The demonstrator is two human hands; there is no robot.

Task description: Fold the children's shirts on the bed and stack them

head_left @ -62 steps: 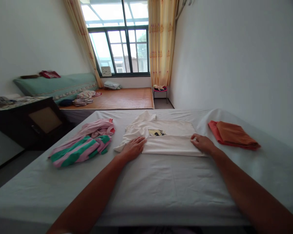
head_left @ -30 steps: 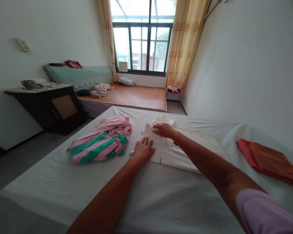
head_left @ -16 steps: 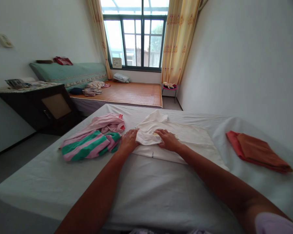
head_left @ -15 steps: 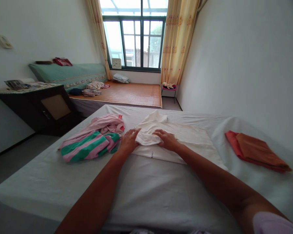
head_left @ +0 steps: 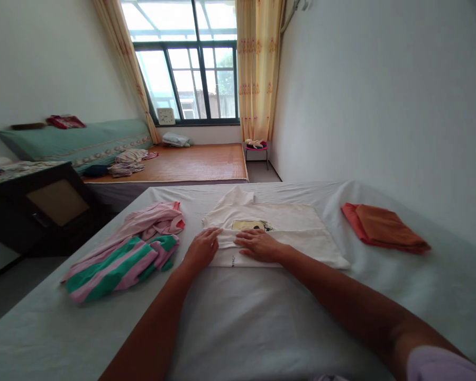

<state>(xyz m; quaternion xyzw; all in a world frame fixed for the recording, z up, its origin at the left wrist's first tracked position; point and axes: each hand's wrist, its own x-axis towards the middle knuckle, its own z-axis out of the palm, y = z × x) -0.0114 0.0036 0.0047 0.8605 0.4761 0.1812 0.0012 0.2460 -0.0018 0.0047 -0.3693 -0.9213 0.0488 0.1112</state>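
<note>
A white T-shirt (head_left: 289,217) with a yellowish print lies on the pale sheet, its near side folded over toward the middle. My left hand (head_left: 204,245) rests on the folded part at the shirt's left end, fingers extended. Flat on the same fold, to the right, lies my right hand (head_left: 258,245) with its fingers stretched out. Small dark lettering shows on the near strip of cloth between the hands. Part of the print is covered by the fold and my right fingers.
Left of the shirt lies a pink and green striped garment (head_left: 122,259). A folded orange-brown cloth (head_left: 384,227) sits at the right on the white sheet (head_left: 262,317). Beyond stand a bed with a brown mat (head_left: 198,161), a dark cabinet (head_left: 55,203) and a small stool (head_left: 256,148).
My hands have flattened onto the fold, and more of the shirt's print shows. The view has turned to the right and tilted up slightly.
</note>
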